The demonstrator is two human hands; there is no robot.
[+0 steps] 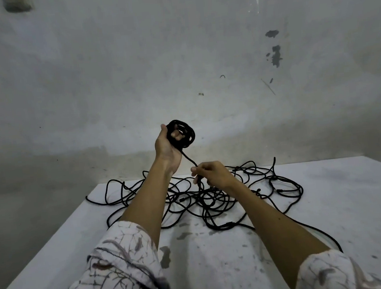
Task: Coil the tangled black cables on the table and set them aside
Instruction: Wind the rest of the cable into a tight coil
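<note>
left hand [167, 144] raised, fingers curled; right hand [212, 173] lower, pinching

cables [203, 196]: black, every strand | coil [181, 133]: black too | table [328, 201]: white, grey scuffs and stains | wall [177, 53]: pale grey, dark chipped patches | sleeves [117, 270]: white with brown-grey branch-like lines

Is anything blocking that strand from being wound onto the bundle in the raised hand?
No separate object does. The strand runs freely from the coil in the left hand to the right hand, but below it joins the tangled cables, which may snag.
</note>
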